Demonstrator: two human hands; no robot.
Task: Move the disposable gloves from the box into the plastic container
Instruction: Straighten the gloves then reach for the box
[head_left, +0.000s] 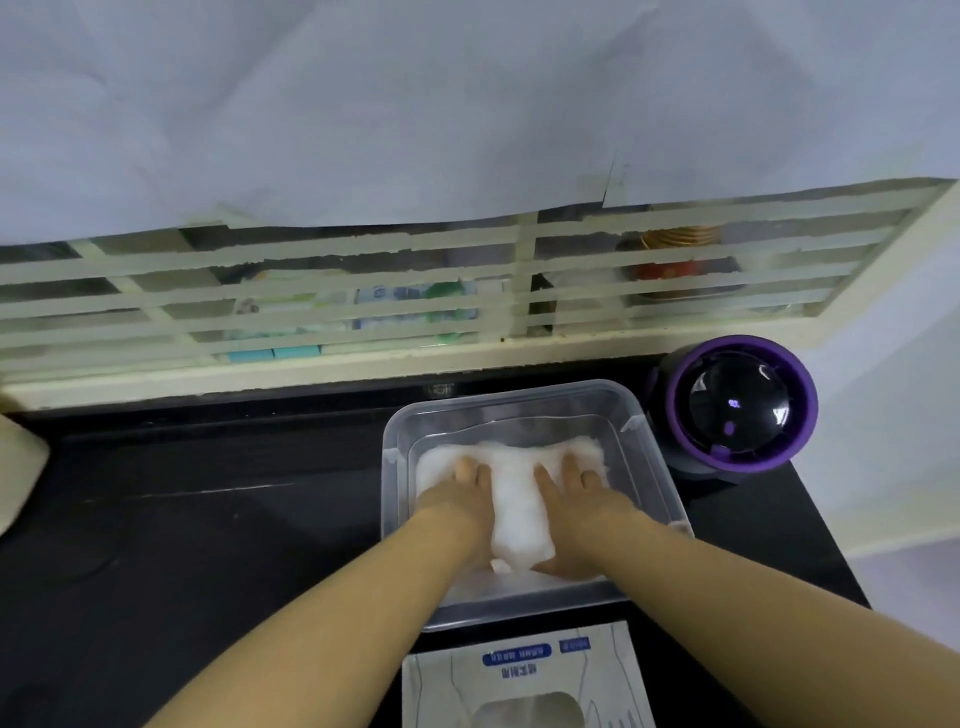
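A clear plastic container (644, 457) stands on the black counter, holding a white pile of disposable gloves (514, 493). My left hand (460, 499) lies flat on the left side of the pile, fingers straight. My right hand (576, 514) presses flat on the right side, its thumb at the pile's near edge. Close to me, in front of the container, lies the white glove box (524, 680) with blue labels and an oval opening in its top.
A purple and black round device (737, 410) sits just right of the container. The black counter (208, 519) stretches to the left. Behind runs a cream ledge below a window (363, 306) striped with tape. A cream object (21, 467) shows at the far left edge.
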